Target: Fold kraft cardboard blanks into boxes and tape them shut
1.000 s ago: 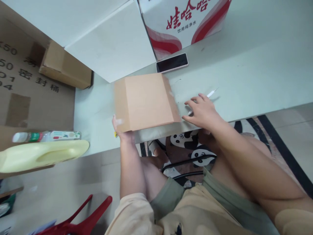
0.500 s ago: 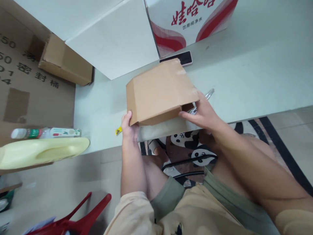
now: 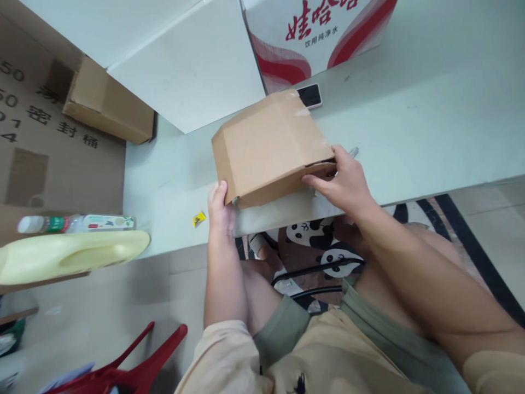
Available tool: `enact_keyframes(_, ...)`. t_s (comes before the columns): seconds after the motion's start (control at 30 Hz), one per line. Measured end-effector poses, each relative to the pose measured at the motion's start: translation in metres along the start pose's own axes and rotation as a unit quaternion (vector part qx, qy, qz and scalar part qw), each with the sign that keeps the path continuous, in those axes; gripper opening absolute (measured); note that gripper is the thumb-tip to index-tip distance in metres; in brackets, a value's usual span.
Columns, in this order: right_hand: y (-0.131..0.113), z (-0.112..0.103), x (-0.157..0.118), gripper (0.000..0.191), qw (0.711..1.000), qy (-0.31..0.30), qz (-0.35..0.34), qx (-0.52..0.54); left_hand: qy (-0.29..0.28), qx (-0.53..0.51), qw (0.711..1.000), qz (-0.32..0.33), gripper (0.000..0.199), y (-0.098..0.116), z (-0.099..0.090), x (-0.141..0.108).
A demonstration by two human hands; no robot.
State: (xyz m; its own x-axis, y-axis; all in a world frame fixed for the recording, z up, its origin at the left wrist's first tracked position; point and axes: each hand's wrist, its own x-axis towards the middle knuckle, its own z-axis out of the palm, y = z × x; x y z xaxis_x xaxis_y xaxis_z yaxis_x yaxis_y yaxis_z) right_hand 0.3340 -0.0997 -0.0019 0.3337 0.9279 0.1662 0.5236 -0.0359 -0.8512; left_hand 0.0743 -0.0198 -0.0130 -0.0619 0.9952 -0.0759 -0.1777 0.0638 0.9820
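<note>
A brown cardboard box (image 3: 266, 142), partly folded, is tilted above the front part of the pale table. My left hand (image 3: 220, 208) grips its near left corner, thumb on top and the other fingers underneath. At the right end, my right hand (image 3: 346, 178) pinches a side flap (image 3: 287, 189) between thumb and fingers. A narrow gap shows between that flap and the top panel. Behind my right hand a shiny, clear-looking object (image 3: 353, 152) pokes out; I cannot make out its kind. A small yellow packet (image 3: 199, 219) lies left of my left hand.
Behind the box are a phone (image 3: 310, 96), a white box (image 3: 192, 71) and a red-and-white carton (image 3: 320, 44). To the left stand a small carton (image 3: 112, 101), a plastic bottle (image 3: 53, 224) and a pale yellow jug (image 3: 82, 254). A red chair (image 3: 135, 366) is below.
My right hand has brought the right end of the side flap up toward the top panel, narrowing the opening. The box has shifted and turned slightly; my left hand moved a little right.
</note>
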Motion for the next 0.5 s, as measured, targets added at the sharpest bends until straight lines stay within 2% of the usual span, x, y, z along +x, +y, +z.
enact_keyframes(0.17,-0.004,0.0,-0.003,0.03,0.996,0.011,-0.01,0.093,0.035,0.022,0.999,0.013,0.047,0.003,-0.001,0.001)
enact_keyframes(0.27,-0.004,0.0,-0.002,0.036,0.987,0.038,0.002,0.156,0.025,0.03,0.999,-0.01,0.045,0.002,-0.004,0.0)
enact_keyframes(0.4,-0.002,0.001,0.001,0.044,0.979,0.077,0.037,0.187,0.05,-0.015,0.999,-0.016,0.032,-0.001,-0.009,0.004)
enact_keyframes(0.5,0.001,0.0,0.0,0.042,0.969,0.114,0.035,0.216,0.037,0.034,0.999,0.013,0.019,-0.001,-0.011,0.008)
